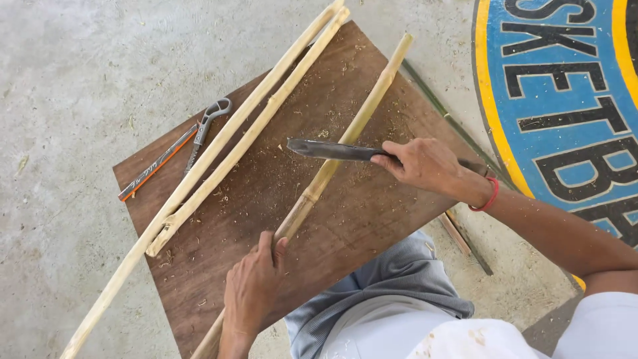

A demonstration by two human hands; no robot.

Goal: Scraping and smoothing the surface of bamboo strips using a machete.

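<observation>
My left hand (254, 287) grips the near part of a pale bamboo stick (352, 133) that lies slanted across a brown wooden board (372, 213). My right hand (423, 164), with a red band at the wrist, holds a dark flat knife (329, 149). The blade lies across the stick near its middle, pointing left. Wood shavings are scattered over the board around the stick.
Two longer bamboo sticks (226, 143) lie side by side on the board's left part. A metal pincer tool (207, 125) and an orange-edged flat strip (157, 163) rest at the board's left corner. Thin green strips (442, 113) lie on the concrete floor beside a blue and yellow painted marking (565, 100).
</observation>
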